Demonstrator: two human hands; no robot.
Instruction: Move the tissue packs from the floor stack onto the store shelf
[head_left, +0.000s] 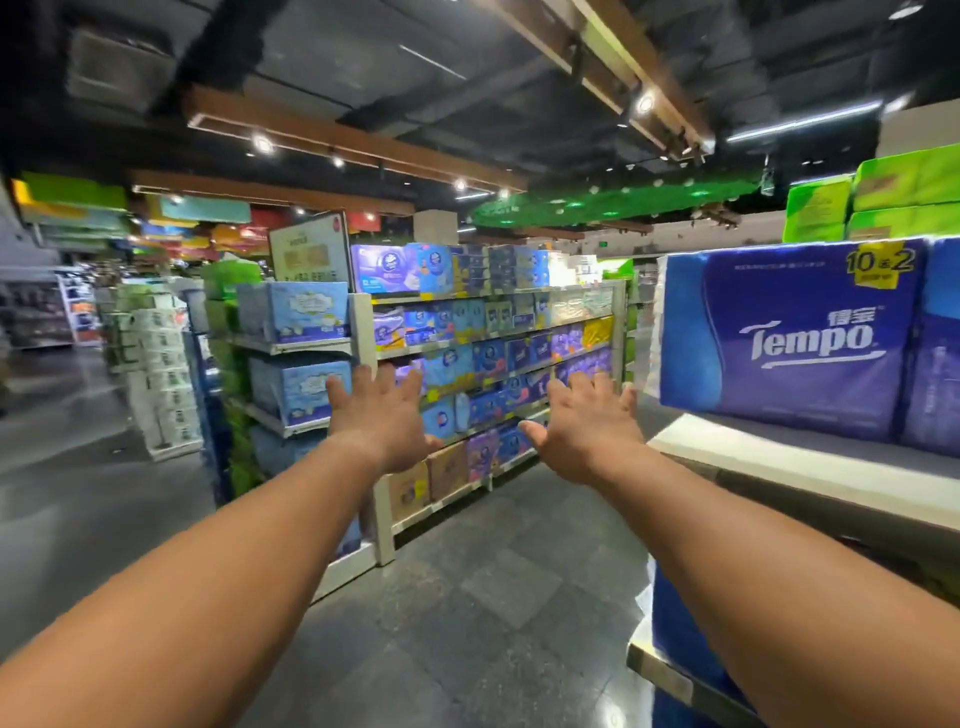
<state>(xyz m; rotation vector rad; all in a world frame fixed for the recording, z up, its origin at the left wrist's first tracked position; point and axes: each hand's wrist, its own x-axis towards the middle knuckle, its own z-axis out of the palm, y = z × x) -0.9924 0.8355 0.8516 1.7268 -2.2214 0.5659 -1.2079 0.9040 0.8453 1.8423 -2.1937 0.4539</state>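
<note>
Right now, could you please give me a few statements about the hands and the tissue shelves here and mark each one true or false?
1. Both hands are empty with fingers spread. True: the left hand and right hand hold nothing.
2. A blue Tempo pack sits on the near shelf to the right. True.
3. The right hand rests on the Tempo pack. False: it is in the air, apart from the pack.
4. The far aisle shelves stand bare. False: they are full of packs.
5. Green packs sit above the Tempo pack. True.
</note>
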